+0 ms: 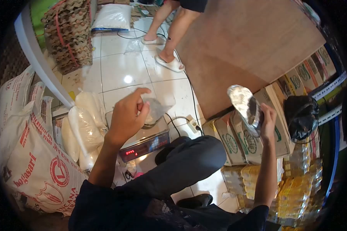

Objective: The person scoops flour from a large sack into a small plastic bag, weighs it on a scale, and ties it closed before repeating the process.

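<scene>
My right hand (268, 121) is wrapped around the handle of a shiny metal scoop (254, 120), raised at the right, with white powder (241, 98) in its bowl. My left hand (128, 115) hovers over the digital scale (144, 145), its index finger and thumb apart. A clear plastic bag (156, 111) stands on the scale just beyond my thumb; its lower part is partly hidden. The scale's red display (131, 153) is lit and appears to read 0.445.
Printed flour sacks (42, 165) and filled clear bags (86, 125) stand at the left. Egg trays (67, 36) are stacked behind. Cartons (239, 138) and bottles of yellow oil (295, 192) line the right. Another person's legs (173, 34) are ahead; a black cable (192, 92) crosses the tiles.
</scene>
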A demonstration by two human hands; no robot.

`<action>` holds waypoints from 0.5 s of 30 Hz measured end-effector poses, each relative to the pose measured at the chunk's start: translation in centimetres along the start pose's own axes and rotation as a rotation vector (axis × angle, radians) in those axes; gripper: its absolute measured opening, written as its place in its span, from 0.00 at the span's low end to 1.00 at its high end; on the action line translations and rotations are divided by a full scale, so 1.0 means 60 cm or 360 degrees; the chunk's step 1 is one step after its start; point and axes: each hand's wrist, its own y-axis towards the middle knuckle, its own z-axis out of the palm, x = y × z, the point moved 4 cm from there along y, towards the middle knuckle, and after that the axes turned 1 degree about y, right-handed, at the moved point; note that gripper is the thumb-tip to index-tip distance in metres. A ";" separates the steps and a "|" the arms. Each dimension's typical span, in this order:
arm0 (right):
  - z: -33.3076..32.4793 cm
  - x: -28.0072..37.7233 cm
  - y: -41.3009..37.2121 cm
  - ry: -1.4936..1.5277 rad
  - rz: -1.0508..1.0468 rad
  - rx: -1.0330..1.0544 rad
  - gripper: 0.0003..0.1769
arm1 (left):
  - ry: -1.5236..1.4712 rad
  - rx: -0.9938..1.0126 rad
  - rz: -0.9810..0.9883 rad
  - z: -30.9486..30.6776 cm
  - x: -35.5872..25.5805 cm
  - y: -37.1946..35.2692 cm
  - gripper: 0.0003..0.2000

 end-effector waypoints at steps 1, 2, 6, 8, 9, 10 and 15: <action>0.055 0.039 0.013 -0.0054 -0.0054 0.0253 0.14 | 0.0031 0.0038 0.0099 -0.002 0.005 0.001 0.13; 0.103 0.070 0.020 -0.0058 -0.0097 0.0348 0.14 | 0.0063 0.0075 0.0198 0.003 0.013 0.003 0.13; 0.249 0.126 0.030 0.0000 -0.0239 0.0572 0.15 | 0.0243 0.0053 0.0508 0.036 0.041 0.012 0.16; 0.297 0.135 0.037 -0.0113 -0.0218 0.0780 0.16 | 0.0407 0.0129 0.0475 0.048 0.047 0.020 0.14; 0.319 0.142 0.042 -0.0219 -0.0257 0.0936 0.16 | 0.0432 0.0137 0.0477 0.050 0.050 0.025 0.12; 0.339 0.148 0.042 -0.0300 -0.0321 0.0971 0.17 | 0.0457 0.0150 0.0478 0.053 0.054 0.029 0.10; 0.430 0.203 0.008 -0.0971 -0.0810 0.1164 0.14 | 0.0411 0.0100 0.0512 0.050 0.066 0.029 0.05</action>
